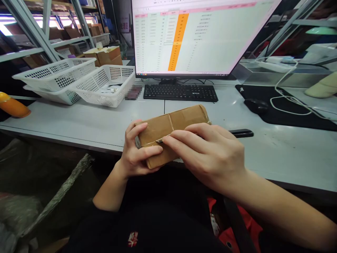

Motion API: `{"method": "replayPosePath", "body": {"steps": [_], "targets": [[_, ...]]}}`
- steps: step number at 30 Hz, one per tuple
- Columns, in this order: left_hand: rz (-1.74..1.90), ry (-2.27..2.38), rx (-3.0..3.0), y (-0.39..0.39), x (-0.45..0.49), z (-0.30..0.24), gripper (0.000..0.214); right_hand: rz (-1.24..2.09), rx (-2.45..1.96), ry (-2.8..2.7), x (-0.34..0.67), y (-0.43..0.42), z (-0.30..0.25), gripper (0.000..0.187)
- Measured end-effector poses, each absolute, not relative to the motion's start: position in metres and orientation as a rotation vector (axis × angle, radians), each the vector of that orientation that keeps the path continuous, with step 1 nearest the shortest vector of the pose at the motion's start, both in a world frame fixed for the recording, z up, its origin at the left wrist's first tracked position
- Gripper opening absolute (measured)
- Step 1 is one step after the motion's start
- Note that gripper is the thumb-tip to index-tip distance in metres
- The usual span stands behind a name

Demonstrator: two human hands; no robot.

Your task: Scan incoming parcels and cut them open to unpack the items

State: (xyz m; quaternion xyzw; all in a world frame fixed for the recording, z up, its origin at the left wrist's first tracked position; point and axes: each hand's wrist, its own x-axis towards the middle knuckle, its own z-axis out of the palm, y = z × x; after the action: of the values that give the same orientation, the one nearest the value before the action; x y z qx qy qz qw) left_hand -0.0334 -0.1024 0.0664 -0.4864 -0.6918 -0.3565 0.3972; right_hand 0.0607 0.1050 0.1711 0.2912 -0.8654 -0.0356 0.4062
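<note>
A small flat cardboard box (pixel 181 119), sealed with brown tape, is held over the front edge of the grey desk (pixel 79 123). My left hand (pixel 137 153) grips its left end, thumb across the top and fingers curled round the side. My right hand (pixel 210 151) lies over the box's near right part, fingertips pinched at a tape edge near the box's middle. A black pen-like object (pixel 240 133) lies on the desk just behind my right hand.
A black keyboard (pixel 180 92) sits under a large monitor (pixel 200 35) showing a spreadsheet. White plastic baskets (pixel 105 86) stand at back left. A black mouse (pixel 256 104) rests on a dark mat at right, with white cables (pixel 289 102). Shelving stands behind.
</note>
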Motion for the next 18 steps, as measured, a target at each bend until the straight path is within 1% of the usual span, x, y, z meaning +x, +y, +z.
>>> {"method": "replayPosePath", "body": {"steps": [3,4,5,7,8,9,10,14,18], "targets": [[-0.926,-1.751,-1.084,-0.096,-0.032,0.067,0.049,0.071,0.643,-2.186,0.062,0.115,0.169,0.019],[-0.943,-1.767,-0.975,-0.094,-0.031,0.067,0.051,0.159,0.564,-2.183,0.063,0.12,0.167,0.018],[-0.955,-1.796,-0.855,-0.092,-0.029,0.067,0.057,0.273,0.47,-2.194,0.064,0.124,0.163,0.017],[-0.976,-1.881,-0.672,-0.089,-0.022,0.067,0.081,0.579,0.288,-2.27,0.064,0.132,0.151,0.017],[-1.0,-1.912,-0.652,-0.089,-0.018,0.066,0.091,0.754,0.227,-2.32,0.062,0.134,0.144,0.018],[-1.036,-1.925,-0.691,-0.089,-0.013,0.065,0.097,0.921,0.189,-2.368,0.059,0.136,0.137,0.019],[-1.076,-1.923,-0.773,-0.088,-0.008,0.064,0.095,1.066,0.171,-2.398,0.055,0.137,0.13,0.019],[-1.169,-1.8,-1.173,-0.079,0.008,0.065,0.059,1.475,0.135,-2.29,0.024,0.143,0.113,0.021],[-1.012,-1.709,-1.567,-0.065,0.008,0.08,0.041,1.779,0.11,-2.121,-0.012,0.154,0.114,0.028]]}}
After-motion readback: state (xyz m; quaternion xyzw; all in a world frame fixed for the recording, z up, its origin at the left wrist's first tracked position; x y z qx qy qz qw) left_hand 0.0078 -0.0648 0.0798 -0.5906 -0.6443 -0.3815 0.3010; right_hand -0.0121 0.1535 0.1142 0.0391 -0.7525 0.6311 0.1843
